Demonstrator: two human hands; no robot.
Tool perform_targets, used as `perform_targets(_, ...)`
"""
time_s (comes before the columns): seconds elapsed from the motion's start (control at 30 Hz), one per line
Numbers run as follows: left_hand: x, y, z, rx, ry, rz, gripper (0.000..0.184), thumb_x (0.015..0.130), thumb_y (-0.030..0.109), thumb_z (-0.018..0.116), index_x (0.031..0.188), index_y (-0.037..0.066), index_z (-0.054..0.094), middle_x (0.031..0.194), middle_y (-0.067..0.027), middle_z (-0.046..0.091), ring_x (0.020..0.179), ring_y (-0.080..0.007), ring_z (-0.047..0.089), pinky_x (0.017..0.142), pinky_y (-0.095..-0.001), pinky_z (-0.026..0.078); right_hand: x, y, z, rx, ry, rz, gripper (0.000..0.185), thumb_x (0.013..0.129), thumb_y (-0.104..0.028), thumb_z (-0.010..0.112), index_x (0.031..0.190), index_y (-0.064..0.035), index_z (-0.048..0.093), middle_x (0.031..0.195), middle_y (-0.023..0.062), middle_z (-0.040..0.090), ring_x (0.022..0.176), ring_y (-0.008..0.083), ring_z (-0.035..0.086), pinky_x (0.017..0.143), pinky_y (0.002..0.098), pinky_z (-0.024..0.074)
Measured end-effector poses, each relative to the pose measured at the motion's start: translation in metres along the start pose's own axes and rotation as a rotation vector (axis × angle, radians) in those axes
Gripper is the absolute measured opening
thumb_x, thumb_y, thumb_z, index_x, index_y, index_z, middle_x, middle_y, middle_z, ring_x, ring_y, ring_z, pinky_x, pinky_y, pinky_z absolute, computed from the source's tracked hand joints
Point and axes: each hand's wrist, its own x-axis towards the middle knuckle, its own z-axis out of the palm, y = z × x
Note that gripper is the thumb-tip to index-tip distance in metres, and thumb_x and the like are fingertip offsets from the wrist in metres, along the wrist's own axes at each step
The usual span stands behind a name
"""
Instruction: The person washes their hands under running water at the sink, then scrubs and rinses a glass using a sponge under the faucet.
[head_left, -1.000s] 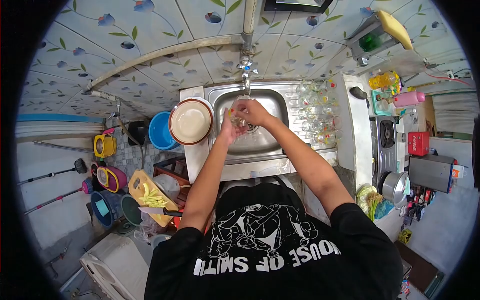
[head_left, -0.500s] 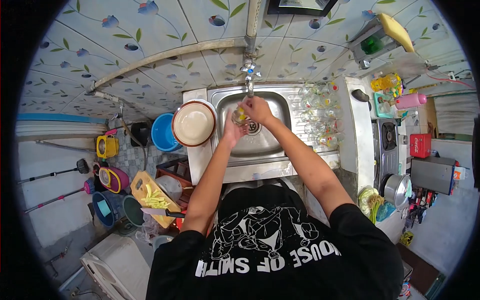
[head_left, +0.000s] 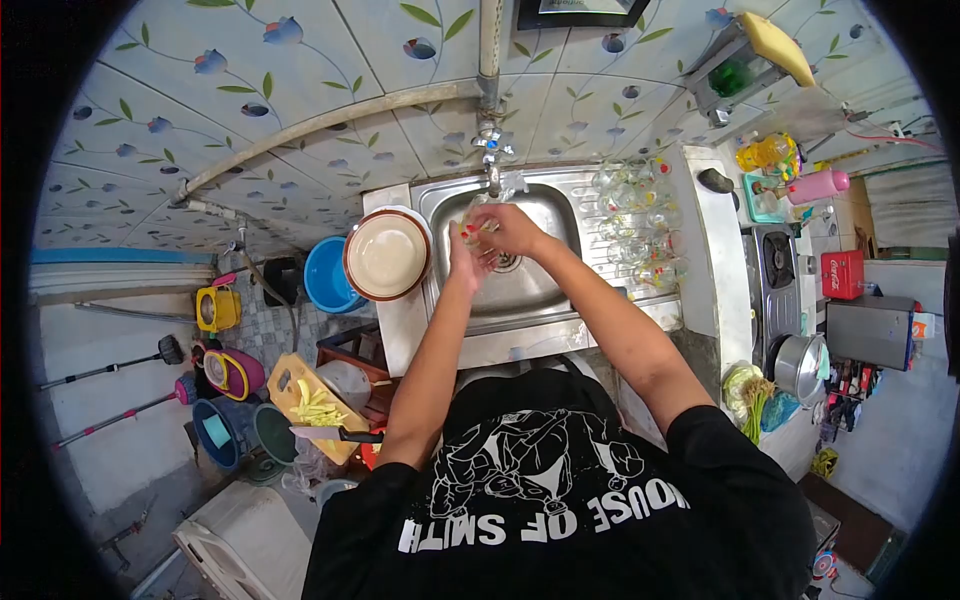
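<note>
Over the left part of the steel sink [head_left: 548,300], my left hand [head_left: 468,263] and my right hand [head_left: 513,230] close around a clear drinking glass [head_left: 482,224] with red and yellow marks. My left hand holds it from the left and below. The fingers of my right hand wrap over its right side and hide much of it. Just above the glass is the spout of the faucet [head_left: 493,180]; clear water appears to splash beside it.
Several clear glasses [head_left: 640,225] stand on the ribbed drainboard to the right. Stacked plates [head_left: 388,255] sit on the left ledge beside a blue basin [head_left: 330,275]. Lower left, a knife [head_left: 330,434] lies across a cutting board [head_left: 310,400] with cut pale strips. A gas stove [head_left: 777,262] is farther right.
The glass has turned in my hands, so red marks now show where yellow did. It is slightly closer to the faucet, and my fingers have shifted around it. The view has tilted slightly.
</note>
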Motion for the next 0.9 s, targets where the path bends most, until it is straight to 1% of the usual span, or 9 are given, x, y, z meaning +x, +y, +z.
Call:
perform_targets(0.13, -0.007, 0.005, -0.001, 0.057, 0.028, -0.143, 0.067, 0.082, 0.074, 0.031, 0.105, 0.017, 0.057, 0.094, -0.0064, 0.061, 0.087, -0.0191, 0.057, 0.070, -0.0331, 0.045, 0.001, -0.010, -0.004, -0.142, -0.122, 0.329, 0.018, 0.081, -0.019, 0.066, 0.087, -0.0027, 0.065, 0.071, 0.0091, 0.065, 0.067, 0.0173, 0.063, 0.064, 0.0306, 0.0486)
perform_targets(0.23, -0.009, 0.003, 0.009, 0.067, -0.002, 0.115, 0.059, 0.085, 0.069, 0.035, 0.105, 0.018, 0.056, 0.091, -0.0006, 0.060, 0.084, -0.0164, 0.056, 0.071, -0.0320, 0.046, 0.002, -0.010, -0.001, -0.160, -0.002, 0.432, 0.017, 0.081, -0.018, 0.067, 0.086, -0.0018, 0.065, 0.071, 0.0081, 0.065, 0.064, 0.0166, 0.062, 0.061, 0.0308, 0.0483)
perform_targets(0.33, -0.001, 0.006, 0.000, 0.115, -0.081, 0.311, 0.054, 0.087, 0.066, 0.037, 0.107, 0.018, 0.056, 0.093, -0.0002, 0.061, 0.079, -0.0160, 0.058, 0.070, -0.0317, 0.047, -0.002, -0.001, -0.002, 0.240, 0.022, 0.408, 0.019, 0.083, -0.019, 0.065, 0.083, -0.0005, 0.064, 0.070, 0.0075, 0.065, 0.060, 0.0148, 0.060, 0.056, 0.0301, 0.0477)
perform_targets(0.43, -0.004, 0.009, -0.011, 0.122, -0.101, 0.066, 0.055, 0.086, 0.065, 0.039, 0.110, 0.018, 0.056, 0.095, -0.0011, 0.061, 0.076, -0.0166, 0.058, 0.071, -0.0308, 0.047, -0.001, 0.003, -0.004, 0.112, -0.040, -0.044, 0.020, 0.085, -0.018, 0.063, 0.082, 0.0010, 0.064, 0.068, 0.0068, 0.063, 0.057, 0.0132, 0.058, 0.053, 0.0296, 0.0470)
perform_targets(0.63, -0.019, 0.001, 0.007, 0.151, -0.151, 0.076, 0.068, 0.087, 0.069, 0.033, 0.114, 0.010, 0.054, 0.091, -0.0066, 0.059, 0.083, -0.0219, 0.064, 0.068, -0.0320, 0.052, -0.002, -0.001, -0.008, 0.105, 0.018, 0.607, 0.013, 0.082, -0.011, 0.064, 0.086, 0.0012, 0.063, 0.072, 0.0068, 0.064, 0.065, 0.0124, 0.060, 0.061, 0.0284, 0.0499)
perform_targets(0.7, -0.013, 0.003, 0.003, 0.089, -0.070, 0.114, 0.072, 0.085, 0.072, 0.034, 0.116, 0.010, 0.053, 0.093, -0.0064, 0.059, 0.084, -0.0227, 0.064, 0.070, -0.0325, 0.052, -0.010, 0.005, -0.002, 0.187, -0.010, 0.079, 0.022, 0.085, -0.020, 0.064, 0.083, 0.0016, 0.064, 0.065, 0.0076, 0.062, 0.060, 0.0127, 0.059, 0.058, 0.0285, 0.0486)
perform_targets(0.73, -0.015, 0.004, 0.003, 0.088, -0.073, 0.113, 0.072, 0.085, 0.072, 0.034, 0.116, 0.010, 0.053, 0.093, -0.0064, 0.059, 0.084, -0.0227, 0.064, 0.070, -0.0325, 0.052, -0.011, 0.006, -0.003, 0.184, -0.010, 0.080, 0.022, 0.085, -0.020, 0.064, 0.083, 0.0016, 0.064, 0.065, 0.0076, 0.062, 0.060, 0.0127, 0.059, 0.058, 0.0285, 0.0486)
perform_targets(0.83, -0.020, 0.006, 0.001, 0.144, -0.048, -0.031, 0.071, 0.084, 0.072, 0.035, 0.116, 0.010, 0.053, 0.094, -0.0068, 0.060, 0.084, -0.0222, 0.064, 0.071, -0.0329, 0.051, -0.006, -0.001, -0.009, 0.117, -0.054, 0.157, 0.025, 0.086, -0.023, 0.063, 0.082, 0.0017, 0.064, 0.064, 0.0074, 0.062, 0.058, 0.0133, 0.058, 0.057, 0.0294, 0.0483)
perform_targets(0.9, -0.021, 0.002, 0.006, 0.137, -0.094, 0.032, 0.072, 0.085, 0.072, 0.033, 0.115, 0.010, 0.054, 0.086, -0.0048, 0.059, 0.076, -0.0211, 0.064, 0.068, -0.0325, 0.051, 0.001, -0.004, -0.016, -0.106, -0.132, 0.503, 0.018, 0.084, -0.018, 0.066, 0.086, 0.0005, 0.064, 0.072, 0.0065, 0.064, 0.065, 0.0130, 0.059, 0.064, 0.0291, 0.0496)
